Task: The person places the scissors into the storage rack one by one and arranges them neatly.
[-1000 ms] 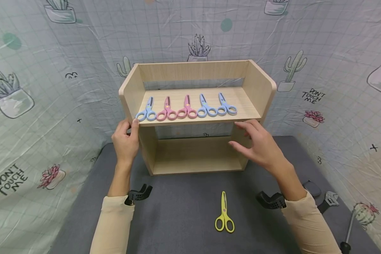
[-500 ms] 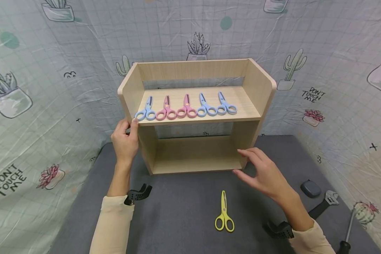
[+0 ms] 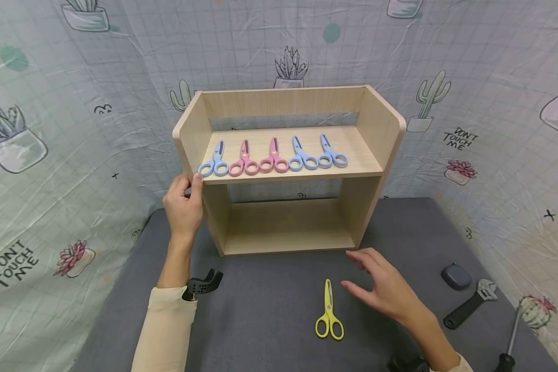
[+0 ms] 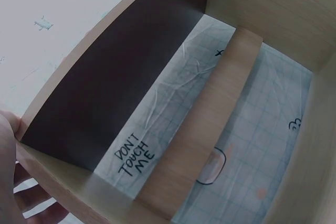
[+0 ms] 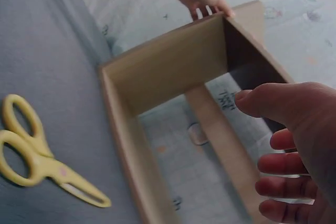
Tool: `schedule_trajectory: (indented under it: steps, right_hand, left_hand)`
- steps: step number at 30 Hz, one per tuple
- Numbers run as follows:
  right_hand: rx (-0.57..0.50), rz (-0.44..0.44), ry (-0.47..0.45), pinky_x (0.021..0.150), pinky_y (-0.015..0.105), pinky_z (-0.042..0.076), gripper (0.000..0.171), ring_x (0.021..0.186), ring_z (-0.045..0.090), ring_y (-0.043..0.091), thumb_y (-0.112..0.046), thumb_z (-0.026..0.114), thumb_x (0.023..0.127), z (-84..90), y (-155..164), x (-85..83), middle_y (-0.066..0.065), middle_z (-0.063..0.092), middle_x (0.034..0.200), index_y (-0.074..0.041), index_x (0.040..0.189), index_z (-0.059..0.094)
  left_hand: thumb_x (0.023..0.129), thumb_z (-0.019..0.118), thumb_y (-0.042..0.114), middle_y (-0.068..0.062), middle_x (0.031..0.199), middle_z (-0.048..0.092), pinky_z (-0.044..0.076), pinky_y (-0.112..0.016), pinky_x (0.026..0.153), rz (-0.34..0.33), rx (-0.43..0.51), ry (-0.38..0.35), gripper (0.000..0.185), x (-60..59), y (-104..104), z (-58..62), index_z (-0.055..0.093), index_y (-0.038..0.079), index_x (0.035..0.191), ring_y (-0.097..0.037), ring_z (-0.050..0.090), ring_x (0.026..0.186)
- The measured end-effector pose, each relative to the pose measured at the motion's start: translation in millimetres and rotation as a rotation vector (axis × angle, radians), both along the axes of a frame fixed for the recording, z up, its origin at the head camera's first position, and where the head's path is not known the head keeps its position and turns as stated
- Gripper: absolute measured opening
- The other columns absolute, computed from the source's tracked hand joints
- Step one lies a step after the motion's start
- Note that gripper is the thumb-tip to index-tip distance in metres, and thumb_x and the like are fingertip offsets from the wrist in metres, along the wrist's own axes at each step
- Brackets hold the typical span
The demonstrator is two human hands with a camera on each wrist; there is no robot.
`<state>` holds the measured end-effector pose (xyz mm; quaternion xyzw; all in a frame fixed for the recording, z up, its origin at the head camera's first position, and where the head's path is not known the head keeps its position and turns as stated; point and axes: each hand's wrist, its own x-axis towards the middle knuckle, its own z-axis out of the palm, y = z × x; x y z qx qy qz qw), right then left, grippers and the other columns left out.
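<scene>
A two-tier wooden shelf [image 3: 288, 227] stands on the table. My left hand [image 3: 182, 209] grips its left side at the upper board, thumb on the front edge and fingers around the outside; the left wrist view shows the thumb and fingers [image 4: 39, 203] at the board's corner. On the upper tier lie blue scissors [image 3: 214, 160] at the left, two pink scissors [image 3: 273, 157] in the middle and two blue scissors [image 3: 331, 152] at the right. Yellow scissors [image 3: 328, 312] lie on the table before the shelf. My right hand [image 3: 381, 287] hovers to their right, fingers spread, holding nothing.
To the right on the grey table [image 3: 260, 305] lie a small dark rounded object [image 3: 455, 276], an adjustable wrench [image 3: 469, 305] and a screwdriver [image 3: 509, 346]. A cactus-printed sheet [image 3: 242, 46] hangs behind and along both sides.
My right hand has come down from the shelf's upper right edge toward the table, beside the yellow scissors. The left hand keeps its grip on the shelf, and the scissors stay in place.
</scene>
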<state>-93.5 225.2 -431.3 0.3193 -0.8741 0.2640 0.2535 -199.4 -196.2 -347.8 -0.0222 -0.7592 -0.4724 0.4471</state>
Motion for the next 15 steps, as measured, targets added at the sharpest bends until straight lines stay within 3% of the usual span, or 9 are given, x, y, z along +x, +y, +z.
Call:
schedule_trajectory:
  steps: [15]
  right_hand:
    - [-0.053,0.017,-0.092,0.075,0.010,0.040,0.055,0.084,0.053,0.007,-0.025,0.090,0.072,-58.4,-10,27.8,-0.010,0.061,0.107,-0.010,0.120,0.066]
  left_hand:
    - [0.099,0.061,0.027,-0.014,0.107,0.073,0.043,-0.009,0.066,0.000,0.005,0.011,0.031,0.3,1,1.2,0.075,-0.001,0.096,-0.022,0.068,0.100]
